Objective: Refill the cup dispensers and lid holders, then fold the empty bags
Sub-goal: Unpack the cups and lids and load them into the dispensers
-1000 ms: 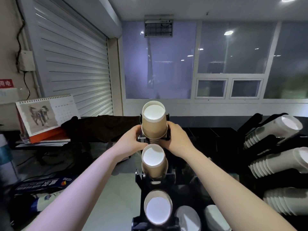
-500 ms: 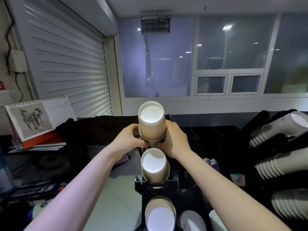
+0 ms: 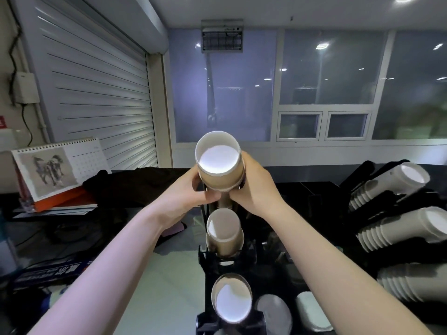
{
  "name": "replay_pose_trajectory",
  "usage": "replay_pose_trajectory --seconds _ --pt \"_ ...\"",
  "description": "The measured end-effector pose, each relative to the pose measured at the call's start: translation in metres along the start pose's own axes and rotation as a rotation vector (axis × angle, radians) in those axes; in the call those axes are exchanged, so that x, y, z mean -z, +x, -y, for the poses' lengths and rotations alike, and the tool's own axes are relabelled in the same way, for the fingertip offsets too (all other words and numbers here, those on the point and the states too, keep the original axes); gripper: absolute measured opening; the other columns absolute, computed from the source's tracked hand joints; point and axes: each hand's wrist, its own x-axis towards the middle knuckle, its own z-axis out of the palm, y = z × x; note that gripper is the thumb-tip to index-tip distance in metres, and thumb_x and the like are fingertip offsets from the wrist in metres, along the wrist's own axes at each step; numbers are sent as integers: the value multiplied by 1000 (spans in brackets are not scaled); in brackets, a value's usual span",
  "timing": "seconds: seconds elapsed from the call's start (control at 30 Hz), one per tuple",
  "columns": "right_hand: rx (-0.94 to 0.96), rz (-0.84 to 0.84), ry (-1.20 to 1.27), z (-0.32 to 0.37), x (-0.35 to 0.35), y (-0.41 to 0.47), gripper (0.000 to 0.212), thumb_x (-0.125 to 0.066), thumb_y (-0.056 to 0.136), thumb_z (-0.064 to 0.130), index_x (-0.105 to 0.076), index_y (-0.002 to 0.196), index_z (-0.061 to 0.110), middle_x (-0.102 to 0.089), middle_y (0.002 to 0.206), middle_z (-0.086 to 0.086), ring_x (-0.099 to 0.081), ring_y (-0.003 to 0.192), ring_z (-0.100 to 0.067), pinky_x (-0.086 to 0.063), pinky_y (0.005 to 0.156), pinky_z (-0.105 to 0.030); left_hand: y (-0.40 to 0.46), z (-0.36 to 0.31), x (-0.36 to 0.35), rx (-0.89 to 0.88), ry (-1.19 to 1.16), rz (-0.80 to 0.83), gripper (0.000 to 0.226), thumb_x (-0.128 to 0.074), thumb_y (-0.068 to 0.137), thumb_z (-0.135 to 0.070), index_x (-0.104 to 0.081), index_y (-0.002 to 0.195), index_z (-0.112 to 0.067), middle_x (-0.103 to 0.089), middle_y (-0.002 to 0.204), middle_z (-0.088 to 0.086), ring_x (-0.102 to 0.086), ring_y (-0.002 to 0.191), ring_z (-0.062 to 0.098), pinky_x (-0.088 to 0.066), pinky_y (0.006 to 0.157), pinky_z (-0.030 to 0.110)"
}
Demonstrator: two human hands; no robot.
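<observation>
1. fingers of both hands are curled round the top kraft cup stack [image 3: 219, 175]: the left hand [image 3: 191, 189] grips it from its left side with the thumb across the lower front, the right hand [image 3: 251, 187] wraps it from the right.
2. nearest the camera, the bottom slot cup [image 3: 232, 303] and the middle slot cup [image 3: 223, 234] sit in the black dispenser rack [image 3: 205, 257], open mouths tilted up toward the viewer.
3. compared with half a second ago, the gripped stack sits a little higher above the middle cup and both hands have closed in tighter under it; a narrower section shows just below the hands, so i judge the stack is not fully seated in the top slot.
4. its long axis runs from the rim, near and high, down and away into the rack; the open mouth points up at the camera.
5. for the task this looks like the third kraft slot being filled, with lids and bag folding not yet done.
6. farther right, white cup stacks [image 3: 387, 187] lie angled in a second holder; farther left stands a desk calendar [image 3: 58, 168].
</observation>
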Motion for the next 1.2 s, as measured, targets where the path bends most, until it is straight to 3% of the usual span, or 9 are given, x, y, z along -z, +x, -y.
replay_pose_trajectory --seconds 0.13,0.23,0.33,0.4,0.53,0.63,0.8,0.93,1.2 --pt "129 27 76 31 19 -20 69 -73 66 21 -46 130 24 -54 126 4 -50 115 -16 -46 94 -38 -21 -24 -11 -108 20 -122 79 -73 64 -39 -48 133 -11 -60 130 3 -52 124 20 -38 108 46" --pt "126 110 98 36 27 -40 78 -79 68 14 -43 136 24 -40 136 3 -37 128 -11 -40 105 -39 -42 -26 -21 -124 30 -171 75 -70 62 -42 -51 130 -16 -64 122 -4 -58 116 11 -47 98 32" --pt "95 153 105 28 24 -62 88 -84 66 28 -37 140 34 -38 135 8 -36 127 0 -39 107 -35 -62 -17 -30 -108 72 -204 57 -69 60 -47 -57 113 -30 -68 103 -10 -63 96 1 -49 73 13" --pt "66 151 114 21 17 -76 89 -84 63 42 -35 137 41 -47 131 14 -44 121 1 -43 101 -30 -72 -6 -35 -100 137 -244 50 -68 59 -55 -59 106 -39 -67 100 -11 -63 92 -1 -47 70 8" --pt "19 150 97 7 0 -98 73 -79 64 57 -32 119 62 -53 121 29 -49 112 9 -40 84 -6 -83 23 -41 -55 133 -234 78 -75 61 -65 -44 129 -48 -59 127 -18 -56 117 6 -48 93 32" --pt "41 119 14 -5 -8 -97 75 -82 67 45 -41 129 43 -47 129 18 -44 115 4 -37 93 -13 -83 41 -44 15 153 -259 86 -74 59 -69 -40 133 -41 -57 129 -16 -54 119 8 -46 100 42" --pt "-11 119 3 -17 -13 -91 75 -79 72 33 -40 135 34 -51 128 12 -48 112 -3 -40 88 -16 -69 52 -47 54 285 -288 50 -71 68 -53 -59 114 -36 -62 117 -6 -56 112 14 -50 93 42" --pt "-28 137 -102 -26 -18 -88 81 -79 72 24 -34 138 34 -52 132 6 -48 121 -15 -44 99 -37 -63 59 -53 103 349 -332 69 -77 61 -52 -49 121 -36 -59 116 -21 -55 108 -1 -45 82 20" --pt "-151 161 -228 -33 -35 -89 67 -76 70 29 -33 121 27 -58 116 2 -57 102 -23 -51 79 -39 -64 68 -58 191 324 -270 88 -69 58 -60 -39 136 -32 -54 128 -18 -52 114 2 -43 89 23"
